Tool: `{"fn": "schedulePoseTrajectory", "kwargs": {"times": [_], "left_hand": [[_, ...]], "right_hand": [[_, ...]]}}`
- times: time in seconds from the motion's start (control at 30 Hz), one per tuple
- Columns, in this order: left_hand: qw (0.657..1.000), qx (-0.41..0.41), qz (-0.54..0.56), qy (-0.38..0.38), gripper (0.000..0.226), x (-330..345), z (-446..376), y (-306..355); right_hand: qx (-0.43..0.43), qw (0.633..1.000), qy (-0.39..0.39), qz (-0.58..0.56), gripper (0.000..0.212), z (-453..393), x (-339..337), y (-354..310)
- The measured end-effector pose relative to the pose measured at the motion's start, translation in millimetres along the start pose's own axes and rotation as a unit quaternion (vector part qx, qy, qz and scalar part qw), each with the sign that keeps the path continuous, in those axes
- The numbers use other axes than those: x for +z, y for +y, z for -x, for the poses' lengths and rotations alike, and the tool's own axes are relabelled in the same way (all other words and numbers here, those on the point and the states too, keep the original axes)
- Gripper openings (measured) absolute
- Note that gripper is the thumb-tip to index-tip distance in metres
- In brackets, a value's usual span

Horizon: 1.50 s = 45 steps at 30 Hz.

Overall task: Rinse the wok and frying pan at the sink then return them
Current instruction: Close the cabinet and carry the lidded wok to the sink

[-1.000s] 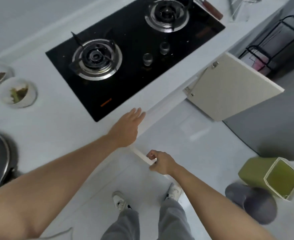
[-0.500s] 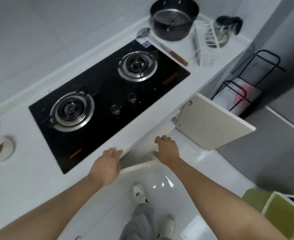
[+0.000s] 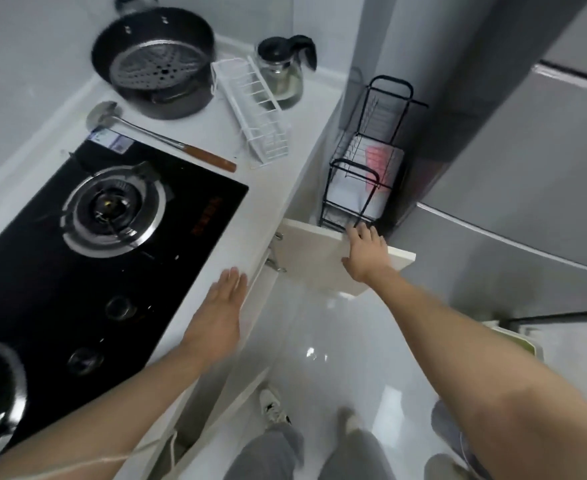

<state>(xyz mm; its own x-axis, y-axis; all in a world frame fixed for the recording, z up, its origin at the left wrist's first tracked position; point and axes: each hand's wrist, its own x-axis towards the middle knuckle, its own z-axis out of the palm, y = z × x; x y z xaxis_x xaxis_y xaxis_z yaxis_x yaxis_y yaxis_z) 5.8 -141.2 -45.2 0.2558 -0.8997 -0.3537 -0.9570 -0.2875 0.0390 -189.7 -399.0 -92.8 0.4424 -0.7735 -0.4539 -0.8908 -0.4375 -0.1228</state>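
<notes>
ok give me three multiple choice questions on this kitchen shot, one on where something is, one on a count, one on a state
1. Where does the ladle lie?
A. inside the black pot
B. on the counter behind the hob
C. on the floor

2. How many control knobs show on the gas hob?
A. one
B. two
C. four

3. How is the cabinet door under the counter?
A. swung open
B. shut flush
C. off its hinges

Answers: 1 B, it lies flat between the hob and the black pot. 2 B, two round knobs sit along the front edge. 3 A, it stands out from the cabinet with the right hand on its top edge, while the left hand hovers flat by the counter edge.
</notes>
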Motion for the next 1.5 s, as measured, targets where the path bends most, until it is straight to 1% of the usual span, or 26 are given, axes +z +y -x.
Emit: {"fn": "schedulePoseTrajectory", "kwargs": {"times": [0.07,0.13,0.17,0.23,0.33,0.4,0.47,0.57,0.63,0.7,0.77,0.8,0.83,0.87,0.9,0.93,1.0,1.1,1.2,1.23,1.3,1.37,1.4,1.43,1.47,1.5], "left_hand": [[0.998,0.003,-0.056,-0.025,0.077,-2.2,0.7,1.4],[0.996,0.005,-0.089,-0.026,0.077,3.1,-1.4,3.7],[0.996,0.002,-0.085,-0.029,0.078,6.6,-2.3,5.9],[0.998,-0.020,-0.059,-0.028,0.083,12.5,-2.6,9.9],[0.998,-0.059,-0.003,-0.032,0.086,7.7,-2.9,18.2],[0.996,-0.068,0.039,-0.034,0.083,1.2,-4.0,23.0],[0.993,-0.078,0.085,-0.035,0.080,-5.2,-5.0,23.6],[0.984,-0.096,0.150,-0.011,0.075,-11.6,-1.6,19.5],[0.977,-0.103,0.185,-0.017,0.069,-16.2,-1.0,15.6],[0.971,-0.122,0.203,-0.035,0.064,-20.1,1.1,12.9],[0.965,-0.143,0.216,-0.045,0.061,-20.2,5.4,14.5],[0.959,-0.162,0.228,-0.044,0.060,-19.8,14.6,15.8],[0.953,-0.178,0.241,-0.049,0.059,-20.1,23.9,17.9],[0.946,-0.192,0.256,-0.051,0.058,-20.1,34.2,19.2],[0.939,-0.203,0.271,-0.056,0.057,-19.5,43.4,20.2],[0.931,-0.220,0.289,-0.047,0.056,-19.2,57.5,18.6],[0.914,-0.253,0.318,-0.009,0.052,-20.6,94.7,15.7],[0.887,-0.302,0.344,0.056,0.045,-22.9,158.9,10.9],[0.846,-0.372,0.355,0.141,0.041,-23.6,259.1,4.3],[0.838,-0.381,0.350,0.171,0.038,-27.4,284.7,4.0],[0.793,-0.440,0.338,0.252,0.033,-22.8,375.1,6.9],[0.749,-0.495,0.317,0.304,0.030,-15.4,452.6,12.3],[0.719,-0.536,0.310,0.316,0.030,-6.4,508.8,20.4],[0.705,-0.552,0.306,0.322,0.030,-2.7,535.9,22.5],[0.680,-0.584,0.306,0.319,0.031,8.2,583.6,28.6],[0.665,-0.607,0.305,0.310,0.033,13.9,615.6,33.4]], "right_hand": [[0.016,0.999,-0.035,0.011,0.070,-12.6,5.5,-0.2],[0.014,0.999,-0.033,0.036,0.059,-18.4,5.4,-5.7],[0.011,0.999,-0.031,0.043,0.055,-20.4,4.6,-7.4],[-0.016,0.997,-0.043,0.058,0.050,-22.2,3.7,-10.5],[-0.088,0.988,-0.101,0.073,0.050,-7.8,7.2,-20.2],[-0.109,0.985,-0.130,0.035,0.049,11.9,15.4,-33.8],[-0.107,0.979,-0.167,-0.036,0.045,30.4,28.3,-55.3],[-0.115,0.963,-0.214,-0.117,0.055,49.6,45.5,-99.2],[-0.140,0.949,-0.242,-0.142,0.065,61.6,45.0,-124.0],[-0.162,0.933,-0.281,-0.159,0.079,69.1,41.2,-140.3],[-0.181,0.920,-0.319,-0.137,0.088,71.9,39.5,-139.1],[-0.205,0.916,-0.331,-0.099,0.085,74.6,36.9,-136.2],[-0.232,0.912,-0.333,-0.055,0.077,75.4,36.0,-130.4],[-0.263,0.905,-0.333,-0.017,0.064,78.3,32.0,-125.4],[-0.276,0.901,-0.336,-0.011,0.051,82.4,26.2,-121.5],[-0.277,0.896,-0.345,-0.033,0.040,91.3,19.0,-123.7],[-0.302,0.888,-0.339,-0.071,0.033,120.8,-1.7,-141.9],[-0.412,0.873,-0.257,-0.032,0.037,173.7,-21.3,-196.3],[-0.526,0.821,-0.223,-0.007,0.032,265.4,-19.9,-266.8],[-0.551,0.808,-0.209,0.001,0.032,289.1,-17.0,-283.2],[-0.612,0.766,-0.195,0.026,0.032,370.6,0.4,-324.1],[-0.649,0.734,-0.195,0.041,0.028,443.0,16.8,-352.3],[-0.676,0.707,-0.204,0.045,0.026,496.1,31.3,-367.0],[-0.683,0.698,-0.210,0.046,0.026,522.0,37.8,-375.0],[-0.706,0.672,-0.220,0.049,0.027,567.1,52.1,-385.7],[-0.718,0.658,-0.223,0.055,0.029,596.6,62.0,-393.3]]}}
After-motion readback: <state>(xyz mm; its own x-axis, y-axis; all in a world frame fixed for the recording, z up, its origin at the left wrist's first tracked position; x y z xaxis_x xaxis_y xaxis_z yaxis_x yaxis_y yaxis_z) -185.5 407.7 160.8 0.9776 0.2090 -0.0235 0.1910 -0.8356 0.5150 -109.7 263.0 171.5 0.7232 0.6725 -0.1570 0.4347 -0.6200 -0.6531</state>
